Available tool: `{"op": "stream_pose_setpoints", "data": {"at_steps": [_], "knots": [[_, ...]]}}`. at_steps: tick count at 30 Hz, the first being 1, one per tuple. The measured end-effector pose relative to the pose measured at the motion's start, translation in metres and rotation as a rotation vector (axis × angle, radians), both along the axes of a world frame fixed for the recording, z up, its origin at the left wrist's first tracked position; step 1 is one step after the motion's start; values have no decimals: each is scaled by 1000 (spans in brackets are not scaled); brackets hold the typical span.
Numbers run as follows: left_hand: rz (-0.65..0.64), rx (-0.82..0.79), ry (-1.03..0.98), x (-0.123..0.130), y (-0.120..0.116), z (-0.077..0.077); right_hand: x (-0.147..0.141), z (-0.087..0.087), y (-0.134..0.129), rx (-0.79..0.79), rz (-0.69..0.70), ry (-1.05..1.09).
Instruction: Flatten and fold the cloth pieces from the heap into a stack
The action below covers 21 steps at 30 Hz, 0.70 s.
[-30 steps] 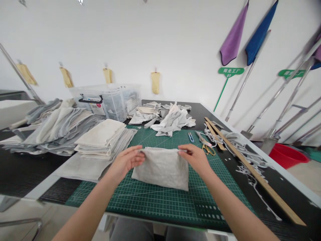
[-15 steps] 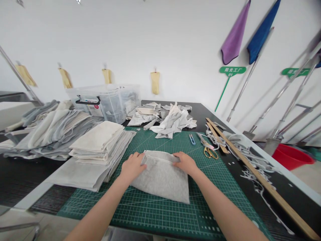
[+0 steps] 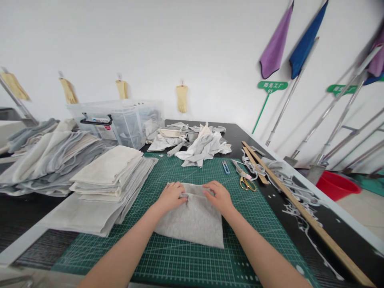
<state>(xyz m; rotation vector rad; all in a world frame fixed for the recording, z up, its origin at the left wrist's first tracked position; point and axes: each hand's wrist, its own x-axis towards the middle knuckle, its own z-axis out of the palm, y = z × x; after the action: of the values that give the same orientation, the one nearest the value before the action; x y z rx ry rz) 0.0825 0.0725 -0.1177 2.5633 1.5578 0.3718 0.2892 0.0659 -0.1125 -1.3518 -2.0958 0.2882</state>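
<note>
A light grey piece of fabric [image 3: 192,226], folded double along its far side, lies on the green cutting mat [image 3: 255,240]. My left hand [image 3: 171,197] grips its far left edge, thumb on top and fingers over the fold. At the far right edge, my right hand [image 3: 219,196] pinches the same cloth between thumb and fingers. Between both hands the upper layer is slightly bunched. Left of them stands a stack of folded cream and grey fabric [image 3: 105,168]. Gold-handled scissors [image 3: 247,183] and small blue thread snips [image 3: 225,167] rest on the mat beyond my right hand.
A heap of fabric scraps [image 3: 204,144] lies at the back, beside a clear plastic bin [image 3: 120,124]. More cloth [image 3: 57,160] is piled at far left. A long wooden strip [image 3: 300,208] and loose trimmings [image 3: 303,196] run along the right side. A red bucket [image 3: 339,186] stands beyond the table.
My left hand has shifted inward along the far edge, closer to my right hand, and the fabric there is more bunched. The camera view has turned slightly right.
</note>
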Motion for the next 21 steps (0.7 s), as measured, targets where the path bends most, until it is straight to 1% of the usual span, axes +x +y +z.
{"op": "stream_pose_setpoints", "data": {"at_steps": [2,4,7,11,15,18,21], "knots": [[-3,57,-6,0,-4,-5,-4,-1,-3,-68,102,-33],[-15,95,-4,-1,-7,-7,-7,-4,-4,-117,170,-73],[13,102,-29,-2,-9,-5,-8,-5,-4,-149,193,-133],[96,81,-127,-3,-9,0,-3,-3,-2,-199,145,-201],[168,-12,-143,-8,-6,1,1,-2,1,-265,33,-241],[150,-93,-75,-16,-4,1,4,-5,4,-281,-42,-226],[102,-82,5,-21,-3,3,6,-9,6,-287,-71,-193]]}}
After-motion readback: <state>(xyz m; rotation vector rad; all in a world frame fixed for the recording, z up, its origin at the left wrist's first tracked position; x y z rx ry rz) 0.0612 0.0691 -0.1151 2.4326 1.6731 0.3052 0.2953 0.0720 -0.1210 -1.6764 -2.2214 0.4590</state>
